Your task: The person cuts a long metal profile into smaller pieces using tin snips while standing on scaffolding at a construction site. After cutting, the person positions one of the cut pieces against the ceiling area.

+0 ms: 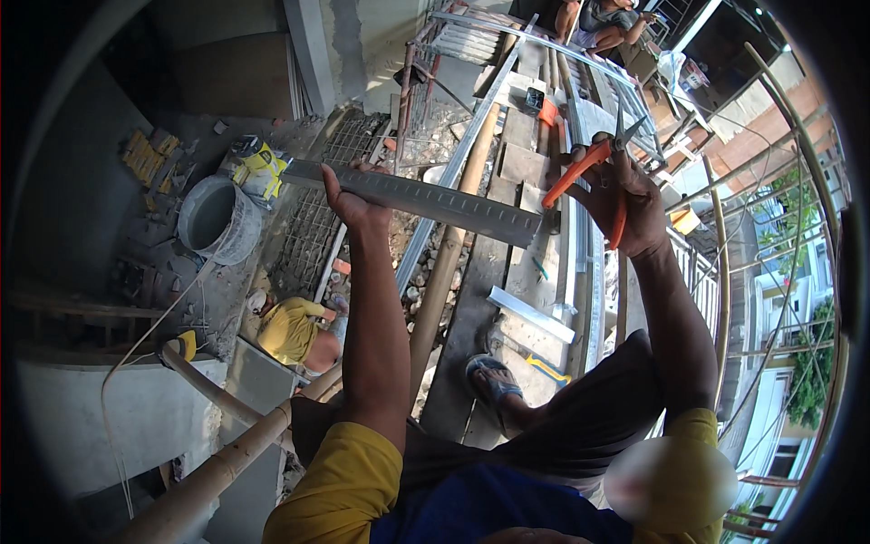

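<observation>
My left hand [361, 204] is closed round a grey metal channel [453, 205] with a row of short slots or ridges along it. The channel lies crosswise in front of me, its right end tilted lower. My right hand [642, 204], to the right of that end, grips a pair of tin snips [580, 170] by the orange handles. The handles are spread and the dark blades point up and away, slightly parted. Snips and channel are apart. Below them, a short cut metal channel [533, 315] and a yellow-and-blue tool handle [548, 370] lie on the planks.
I am on wooden planks [471, 299] beside a long bamboo pole [453, 254] and long metal channels [584, 272]. At lower left, a person in yellow [288, 328] crouches below; another person [609, 20] sits at the far end. A large grey tub [217, 220] stands left, bamboo scaffolding [720, 245] right.
</observation>
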Motion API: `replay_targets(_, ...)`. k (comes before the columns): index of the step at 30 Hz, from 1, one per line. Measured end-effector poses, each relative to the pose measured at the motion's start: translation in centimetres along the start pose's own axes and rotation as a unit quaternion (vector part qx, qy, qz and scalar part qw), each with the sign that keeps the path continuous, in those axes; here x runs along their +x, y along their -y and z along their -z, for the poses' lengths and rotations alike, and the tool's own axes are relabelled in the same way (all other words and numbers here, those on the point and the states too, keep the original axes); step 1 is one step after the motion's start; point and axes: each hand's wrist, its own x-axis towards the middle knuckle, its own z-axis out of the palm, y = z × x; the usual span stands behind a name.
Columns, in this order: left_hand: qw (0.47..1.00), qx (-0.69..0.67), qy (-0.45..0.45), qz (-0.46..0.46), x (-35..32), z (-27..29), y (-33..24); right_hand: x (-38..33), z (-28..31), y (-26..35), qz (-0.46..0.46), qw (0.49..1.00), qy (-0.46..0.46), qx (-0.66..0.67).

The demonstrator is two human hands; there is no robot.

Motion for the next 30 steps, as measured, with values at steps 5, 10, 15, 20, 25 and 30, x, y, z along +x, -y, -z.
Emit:
replay_targets(5, 1.0, -0.001, -0.014, 0.006, 0.5, 1.7, -0.5, -0.1, -0.4, -0.6, -0.055, 0.993, -0.074, -0.078)
replay_targets(10, 0.994, 0.011, -0.111, -0.011, 0.8, 1.6, 0.4, -0.3, -0.8, -1.2, -0.101, 0.923, -0.1, -0.357)
replay_targets(15, 0.993, -0.008, -0.12, -0.005, 2.3, 4.0, -0.3, 0.4, -1.2, -2.4, -0.066, 0.898, -0.05, -0.432)
replay_targets(20, 0.98, -0.037, -0.193, -0.013, 1.1, 2.5, 1.6, 2.1, -1.9, -3.8, -0.004, 0.903, -0.041, -0.428)
replay_targets(25, 0.969, -0.096, -0.224, -0.034, -1.3, 0.9, 2.4, 4.6, -3.7, -6.1, 0.065, 0.926, -0.046, -0.369)
replay_targets(30, 0.952, -0.076, -0.288, -0.066, -3.7, 2.1, 0.4, 7.5, -5.4, -9.1, 0.123, 0.909, -0.052, -0.395)
